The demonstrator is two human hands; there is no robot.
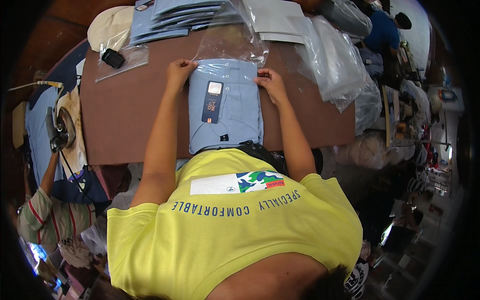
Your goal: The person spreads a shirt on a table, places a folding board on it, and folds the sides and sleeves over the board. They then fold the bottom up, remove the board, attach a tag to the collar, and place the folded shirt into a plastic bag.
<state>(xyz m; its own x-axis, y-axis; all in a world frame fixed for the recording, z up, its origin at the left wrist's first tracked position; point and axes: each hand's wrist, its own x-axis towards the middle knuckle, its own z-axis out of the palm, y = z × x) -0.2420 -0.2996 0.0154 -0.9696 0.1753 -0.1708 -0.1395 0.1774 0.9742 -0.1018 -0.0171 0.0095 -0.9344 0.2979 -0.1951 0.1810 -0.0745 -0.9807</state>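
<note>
A folded light blue shirt [240, 110] lies on the brown table in front of me, its buttons running down the middle. On its front sits a dark blue hang tag [210, 102] with a string loop. Clear plastic bag film [227, 42] stretches past the shirt's far edge and seems to cover at least its far part. My left hand [178, 76] pinches the bag at the shirt's far left corner. At the far right edge my right hand [271, 86] has thumb and fingertips closed on the bag's side, some other fingers bent up.
Bagged blue shirts [182, 17] are stacked at the back, beside a cream round thing [111, 27]. A black object [113, 58] rests on a flat clear packet. Grey-white boards [275, 20] and a pile of clear bags [335, 65] lie back right. Leftward, a co-worker's hand holds an iron [61, 131].
</note>
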